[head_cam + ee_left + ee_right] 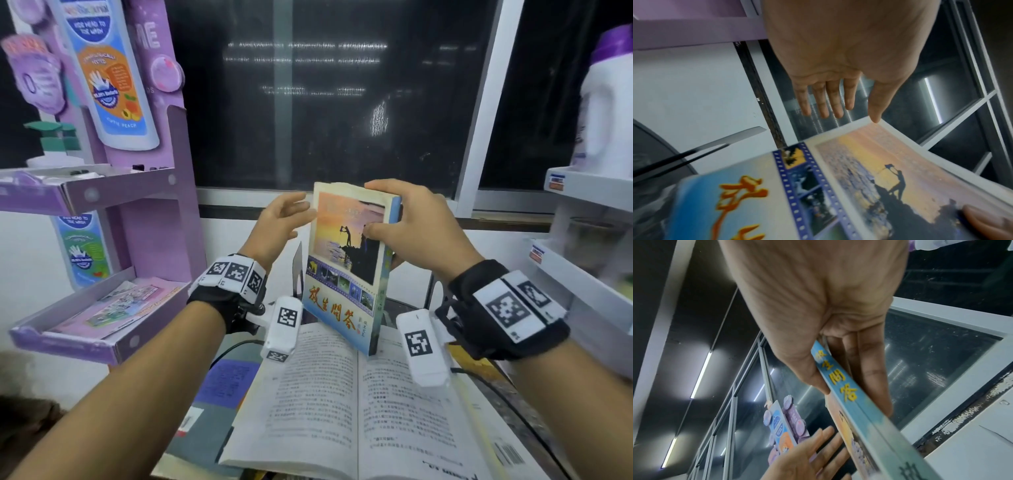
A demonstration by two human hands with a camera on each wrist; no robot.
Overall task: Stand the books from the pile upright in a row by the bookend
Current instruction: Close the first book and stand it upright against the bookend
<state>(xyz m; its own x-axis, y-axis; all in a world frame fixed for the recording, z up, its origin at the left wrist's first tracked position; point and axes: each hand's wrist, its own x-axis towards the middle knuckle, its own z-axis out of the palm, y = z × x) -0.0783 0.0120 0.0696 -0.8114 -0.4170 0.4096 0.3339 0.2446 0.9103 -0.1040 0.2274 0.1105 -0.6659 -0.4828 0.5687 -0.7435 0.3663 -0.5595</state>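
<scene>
A crowded tabletop (219,383) sits under a dark window (325,96), with a purple cardboard display stand (154,212) on my left and a white shelf (582,185) on my right.

Nearest me an open book (359,404) lies flat, pages up, over what looks like the rest of the pile. I cannot tell how many books are under it.

Just beyond it I hold 1 paperback (349,267) upright, its lower corner touching the open pages. My right hand (421,229) grips it by the spine edge, thumb on the sunset cover and fingers (875,369) behind, so the book stays vertical as it travels. My left hand (277,222) is open with straight fingers just beside the free page edge, thumb (875,104) at the top corner. I judge it is there to steady the book and keep the cover from fanning.

Behind the book, to its left, a thin dark metal plate (297,270) stands upright, probably the bookend. The book should go against its face, spine out, once I clear the open pages.
</scene>
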